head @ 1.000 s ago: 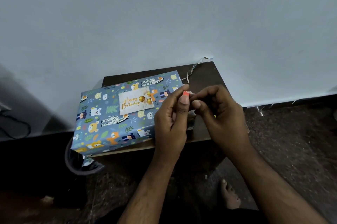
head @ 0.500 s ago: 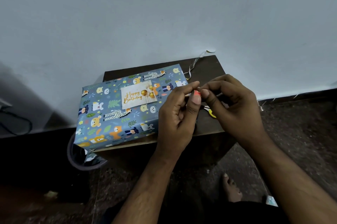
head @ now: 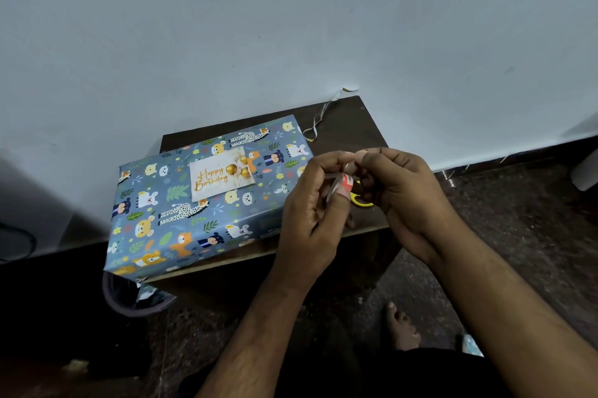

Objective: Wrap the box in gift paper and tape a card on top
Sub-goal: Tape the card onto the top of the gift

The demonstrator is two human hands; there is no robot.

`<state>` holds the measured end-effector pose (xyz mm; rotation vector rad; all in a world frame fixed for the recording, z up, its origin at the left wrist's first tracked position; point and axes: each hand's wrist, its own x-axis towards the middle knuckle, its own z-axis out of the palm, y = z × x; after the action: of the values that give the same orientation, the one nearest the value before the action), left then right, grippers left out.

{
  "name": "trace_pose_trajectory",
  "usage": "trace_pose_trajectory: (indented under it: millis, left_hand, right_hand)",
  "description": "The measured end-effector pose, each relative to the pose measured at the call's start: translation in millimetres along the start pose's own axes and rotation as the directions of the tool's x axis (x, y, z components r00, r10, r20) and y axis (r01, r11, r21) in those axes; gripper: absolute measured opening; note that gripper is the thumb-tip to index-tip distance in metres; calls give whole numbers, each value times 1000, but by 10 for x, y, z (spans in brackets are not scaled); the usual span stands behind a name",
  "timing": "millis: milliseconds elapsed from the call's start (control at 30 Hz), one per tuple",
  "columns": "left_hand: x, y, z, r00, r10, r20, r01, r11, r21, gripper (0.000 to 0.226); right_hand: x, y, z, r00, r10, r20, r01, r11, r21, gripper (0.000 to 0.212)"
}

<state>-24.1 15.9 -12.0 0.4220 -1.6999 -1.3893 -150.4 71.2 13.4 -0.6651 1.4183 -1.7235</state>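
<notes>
Against the pale wall, my dark desk (head: 352, 125) carries the wrapped box (head: 194, 213) (card (head: 220, 175) on top); beside it, left hand (head: 310, 209) and right hand (head: 401, 190) pinch a tape roll (head: 343, 183) with curled fingers.

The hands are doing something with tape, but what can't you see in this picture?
- Head view: the tape roll is mostly hidden by the left hand and right hand; its loose end is too small to find.
- The yellow thing on the table is mostly covered by both hands.
- Whether tape already holds the card on the wrapped box is too fine to tell.
</notes>
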Motion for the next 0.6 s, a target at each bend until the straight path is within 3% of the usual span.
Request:
trace_pose_trajectory:
  millis: [200,300,333,367,400,433,467,533,600]
  left_hand:
    - [-6,-38,25,994,-101,-31,97,989,-110,30]
    - [1,-61,19,988,-134,-77,117,975,-187,32]
    - [-2,-70,21,988,-130,-87,113,977,-180,32]
    - [-4,-75,24,988,-123,-92,107,981,-160,32]
    - [-7,-74,31,989,-118,-92,104,984,-143,32]
    - [-9,-72,44,989,-117,-87,105,985,-134,31]
    - [-12,-71,58,990,-116,-80,105,986,-132,31]
    - [-21,-70,78,992,-109,-65,100,986,-134,34]
    - [-30,-80,80,992,-111,-55,102,985,-139,35]
  right_hand:
    - [53,12,-103,990,76,120,-87,992,88,16]
    - [90,-11,-157,979,122,162,-162,951,265,40]
    - [107,-12,-172,987,114,116,-139,962,235,43]
    - [130,20,-186,996,74,41,-77,994,84,40]
    - [152,75,-214,999,-20,-25,15,980,-200,33]
    - [174,136,-248,989,-145,-41,103,848,-520,24]
    - [196,199,-277,975,-220,7,152,649,-746,15]
    - [230,294,-308,975,-185,120,183,380,-907,7]
    - [261,360,-303,983,-91,161,180,263,-948,13]
